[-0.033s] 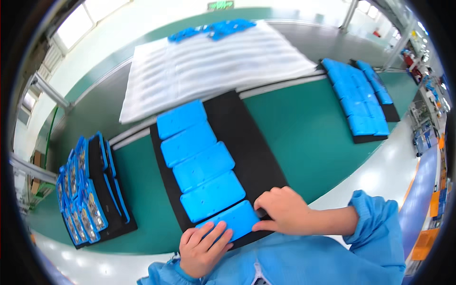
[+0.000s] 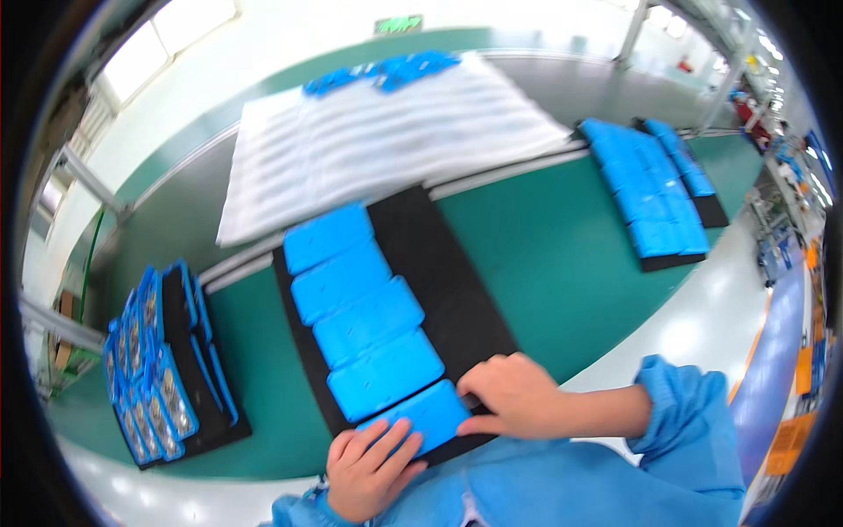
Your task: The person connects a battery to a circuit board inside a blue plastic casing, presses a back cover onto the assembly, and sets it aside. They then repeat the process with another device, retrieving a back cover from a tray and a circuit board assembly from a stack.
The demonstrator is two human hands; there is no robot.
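Note:
Five-piece row aside, several blue rectangular plastic panels (image 2: 385, 375) lie one behind another on a black foam mat (image 2: 443, 281) in front of me. On the nearest blue panel (image 2: 436, 411), my left hand (image 2: 364, 474) rests with its fingers stretched flat over the lower left part. At that panel's right end is my right hand (image 2: 516, 397), thumb and fingers curled in a pinch. Something small and dark shows between them, too hidden to name.
To the left, a black board holds blue-framed pieces with round metallic parts (image 2: 173, 400). Blue panels on black mats (image 2: 645, 189) lie at the right. White sheeting (image 2: 378, 145) with blue pieces (image 2: 408, 70) covers the far side. The green tabletop (image 2: 492, 211) has a curved-looking near edge.
The whole view has shifted slightly, with the scene a little lower and further left. Both hands keep their places on the nearest panel.

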